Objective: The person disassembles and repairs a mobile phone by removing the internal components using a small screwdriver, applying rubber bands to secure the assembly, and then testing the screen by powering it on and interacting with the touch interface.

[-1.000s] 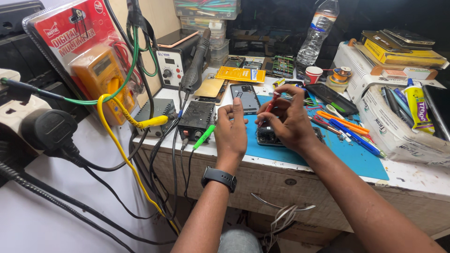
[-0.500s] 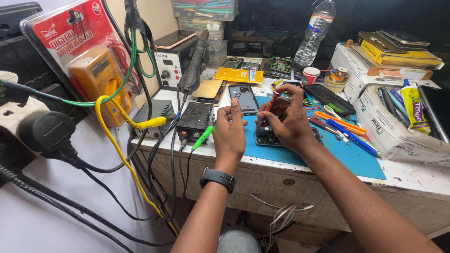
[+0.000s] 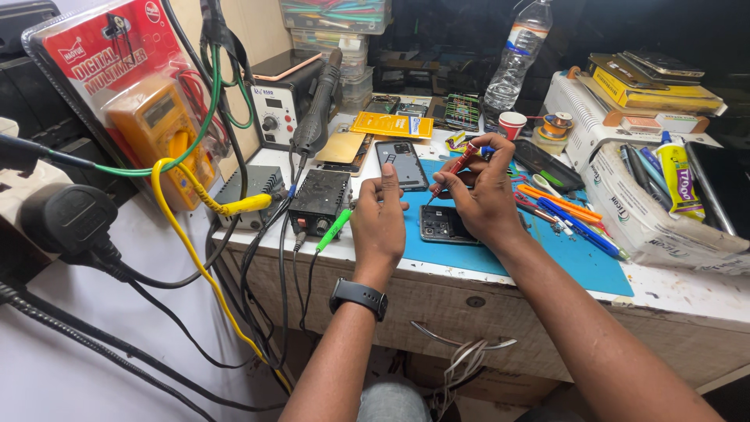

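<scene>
An opened dark phone [image 3: 441,224] lies on the blue work mat [image 3: 578,262] near the bench's front edge. My right hand [image 3: 484,191] is closed around a red screwdriver [image 3: 455,166], its tip angled down toward the phone's upper left corner. My left hand [image 3: 380,223], a black watch on its wrist, rests beside the phone's left edge with the thumb raised; its fingers are curled and what they touch is hidden. A second phone body [image 3: 401,165] lies face down just beyond.
A black power supply [image 3: 320,202] with green and yellow leads stands to the left, with a hot-air station [image 3: 283,105] behind it. Pens and screwdrivers [image 3: 562,209] lie at the mat's right. A white box of tools [image 3: 656,211], a water bottle [image 3: 519,55] and a packaged yellow multimeter [image 3: 148,117] surround the bench.
My right hand has lifted a little and tilted the screwdriver more upright over the phone. My left hand stays at the phone's left side.
</scene>
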